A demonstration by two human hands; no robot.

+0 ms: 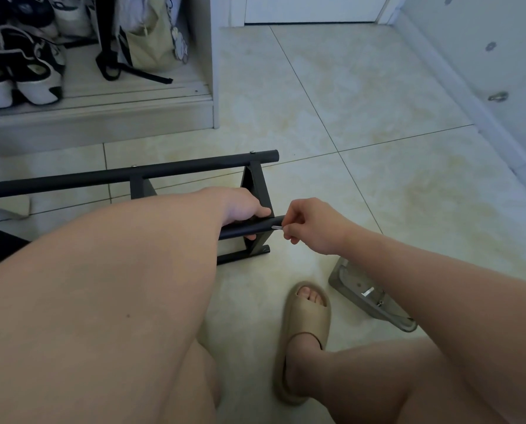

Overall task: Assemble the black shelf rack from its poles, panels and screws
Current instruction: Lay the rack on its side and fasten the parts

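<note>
Black pole [249,229] is gripped by left hand [240,208]; just beyond those fingers, silver piece [276,228] is pinched by right hand [312,223].

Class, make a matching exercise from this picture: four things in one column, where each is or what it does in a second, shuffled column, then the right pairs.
1 left hand
2 right hand
3 slipper
4 sneakers

A on a foot
B inside the cabinet
C grips the near black pole
D pinches a small silver piece at the pole's end

Pairs: 1-C, 2-D, 3-A, 4-B
</note>
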